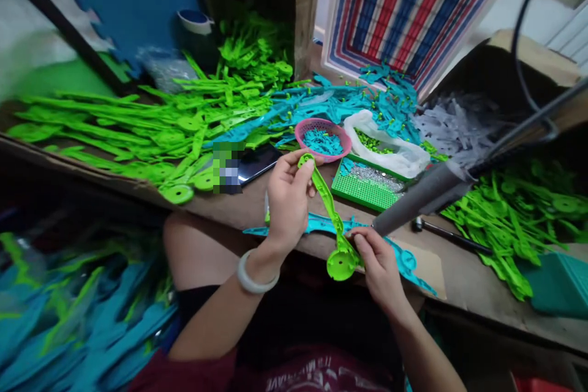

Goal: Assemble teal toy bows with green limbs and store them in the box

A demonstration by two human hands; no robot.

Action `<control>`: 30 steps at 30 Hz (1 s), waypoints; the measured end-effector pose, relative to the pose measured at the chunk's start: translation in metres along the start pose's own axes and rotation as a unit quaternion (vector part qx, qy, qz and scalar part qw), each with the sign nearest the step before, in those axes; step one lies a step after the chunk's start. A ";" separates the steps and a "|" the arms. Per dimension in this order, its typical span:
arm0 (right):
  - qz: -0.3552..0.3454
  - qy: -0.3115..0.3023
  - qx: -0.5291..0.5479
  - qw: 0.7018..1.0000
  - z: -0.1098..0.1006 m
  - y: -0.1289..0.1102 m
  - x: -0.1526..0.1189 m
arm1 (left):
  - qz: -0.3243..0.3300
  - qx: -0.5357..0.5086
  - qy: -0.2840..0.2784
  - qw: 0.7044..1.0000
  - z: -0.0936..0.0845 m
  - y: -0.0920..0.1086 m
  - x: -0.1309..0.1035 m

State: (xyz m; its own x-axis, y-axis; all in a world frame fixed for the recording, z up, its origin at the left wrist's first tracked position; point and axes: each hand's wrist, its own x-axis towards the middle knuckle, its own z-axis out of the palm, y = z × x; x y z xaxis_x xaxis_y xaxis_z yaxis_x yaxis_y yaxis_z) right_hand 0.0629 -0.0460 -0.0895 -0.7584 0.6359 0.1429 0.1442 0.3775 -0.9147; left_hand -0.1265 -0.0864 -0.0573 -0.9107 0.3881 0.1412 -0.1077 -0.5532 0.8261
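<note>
A long lime-green plastic part point(340, 263) with a round cup-shaped end is held in front of me, over the table edge. My left hand point(288, 196) pinches its narrow upper end between thumb and fingers. Near the round lower end, my right hand point(379, 260) has its fingers closed on the part's side. Behind it on the table lies a long turquoise plastic part point(407, 262). Just beyond my hands stand a pink basket point(301, 135) of small turquoise pieces and a green perforated tray point(362, 193) with small shiny metal bits.
Lime-green parts point(138, 122) are heaped at the left, turquoise ones point(349, 101) at the back. A white plastic bag point(411, 159) holds small green pieces. A dark phone point(260, 164), a grey tube point(416, 199) and a black-handled hammer point(454, 237) are near. Another pile point(92, 324) lies lower left.
</note>
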 end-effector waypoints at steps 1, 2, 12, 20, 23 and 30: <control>0.010 0.045 -0.011 0.999 0.007 0.002 0.001 | 0.027 0.012 0.014 0.999 0.000 -0.003 -0.003; 0.005 0.085 -0.026 0.996 0.014 0.004 0.003 | 0.050 0.023 0.027 0.998 -0.001 -0.006 -0.006; -0.062 0.218 -0.070 0.971 0.024 0.012 0.025 | -0.086 0.166 -0.174 0.967 -0.034 -0.020 -0.052; -0.075 -0.228 -0.125 0.963 -0.054 -0.037 0.052 | -0.388 0.147 -0.560 0.717 -0.060 0.021 -0.011; -0.159 -0.375 -0.202 0.891 -0.057 -0.050 0.069 | -0.427 0.092 -0.588 0.681 -0.052 0.013 -0.016; -0.243 -0.473 -0.279 0.800 -0.059 -0.056 0.080 | -0.503 0.154 -0.633 0.568 -0.038 0.006 -0.022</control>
State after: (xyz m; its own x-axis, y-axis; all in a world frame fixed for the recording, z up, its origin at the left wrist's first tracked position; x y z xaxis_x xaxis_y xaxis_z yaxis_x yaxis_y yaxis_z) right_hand 0.0315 0.0233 -0.0042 -0.9148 -0.3706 -0.1608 -0.2520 0.8347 -0.4896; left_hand -0.1217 -0.1260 -0.0763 0.5878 0.7206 -0.3676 -0.0672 0.4963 0.8655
